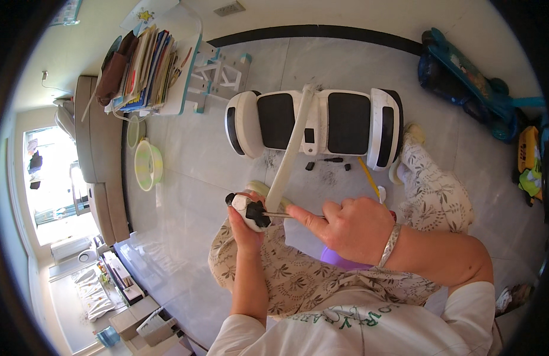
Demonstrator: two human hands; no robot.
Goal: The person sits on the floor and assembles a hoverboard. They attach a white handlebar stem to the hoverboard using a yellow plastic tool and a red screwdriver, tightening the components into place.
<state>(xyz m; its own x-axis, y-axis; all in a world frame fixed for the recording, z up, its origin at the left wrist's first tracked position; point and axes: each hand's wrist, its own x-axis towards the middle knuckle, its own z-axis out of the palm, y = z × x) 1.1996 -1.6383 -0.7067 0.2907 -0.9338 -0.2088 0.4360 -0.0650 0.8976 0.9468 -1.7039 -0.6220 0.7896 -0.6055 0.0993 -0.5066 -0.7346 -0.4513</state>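
A white self-balancing scooter (pixel 314 122) with black foot pads stands on the floor before me. Its white steering post (pixel 292 147) leans towards me. My left hand (pixel 245 229) grips the white post head (pixel 241 204), at the end of which a torn-looking black piece (pixel 257 214) shows. In my right hand (pixel 354 231) is a thin metal-shafted tool (pixel 279 215), likely a screwdriver; my index finger lies along the shaft. Its tip touches the black piece. The fist mostly hides the handle, but a bit of red shows behind it.
Small black pieces (pixel 309 166) and dark crumbs lie near the scooter, beside a yellow stick (pixel 368 176). A purple seat (pixel 334 259) is under me. Left are a green-yellow basin (pixel 148 165) and a desk (pixel 185 84) with books; right, a blue kick scooter (pixel 468 66) and a toy truck (pixel 528 144).
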